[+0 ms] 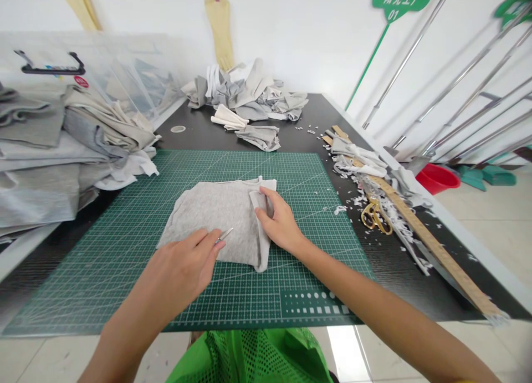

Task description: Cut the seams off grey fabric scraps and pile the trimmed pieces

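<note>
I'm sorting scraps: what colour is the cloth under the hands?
The cloth is light grey; head view.

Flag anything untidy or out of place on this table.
Loose pale scraps lie scattered around the gold scissors, right of the green cutting mat. They look like uncleared offcuts; a few lie on the mat.

Black table (195, 134) supports cutting mat (249, 294), with fabric heap (253, 92) beyond mat, fabric stack (45, 156) left, wooden strip (432, 244) right

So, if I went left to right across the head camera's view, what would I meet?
Fabric pile → left hand → right hand → gold-handled scissors → red container → teal dustpans.
</note>
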Motion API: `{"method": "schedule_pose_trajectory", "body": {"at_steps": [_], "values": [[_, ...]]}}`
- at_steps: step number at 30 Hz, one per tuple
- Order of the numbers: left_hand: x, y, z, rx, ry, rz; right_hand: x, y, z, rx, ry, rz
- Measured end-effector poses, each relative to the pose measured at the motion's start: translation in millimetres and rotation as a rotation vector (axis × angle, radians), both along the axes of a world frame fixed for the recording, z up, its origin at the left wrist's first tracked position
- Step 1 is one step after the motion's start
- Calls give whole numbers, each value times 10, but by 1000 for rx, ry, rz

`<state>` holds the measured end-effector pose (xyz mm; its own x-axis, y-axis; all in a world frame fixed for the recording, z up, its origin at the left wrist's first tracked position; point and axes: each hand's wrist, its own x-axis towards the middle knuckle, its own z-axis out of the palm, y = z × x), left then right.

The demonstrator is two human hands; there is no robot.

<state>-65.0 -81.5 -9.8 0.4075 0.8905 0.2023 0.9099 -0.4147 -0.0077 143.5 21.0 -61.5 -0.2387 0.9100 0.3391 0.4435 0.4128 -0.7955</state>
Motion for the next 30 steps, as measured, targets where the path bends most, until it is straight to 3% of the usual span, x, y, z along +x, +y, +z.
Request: {"method": "schedule_pose_trajectory", "body": {"at_steps": [7, 11, 16, 21, 26, 30], "values": [[43, 147, 44, 47, 15, 66, 3, -5, 12, 7, -20, 0], [-96, 306, 21, 7, 74, 116, 3, -5, 8, -5, -27, -6], [-322, 393, 17, 69, 66, 137, 2, 1, -9, 5, -21, -2], [-453, 375, 11, 127, 79, 245, 2, -1, 0, -4, -21, 1], [-617, 257, -53, 10, 104, 267, 5, -4, -3, -22, -19, -5], [-707, 56, -129, 12, 77, 248, -1, -2, -8, -8, -10, -3]]}}
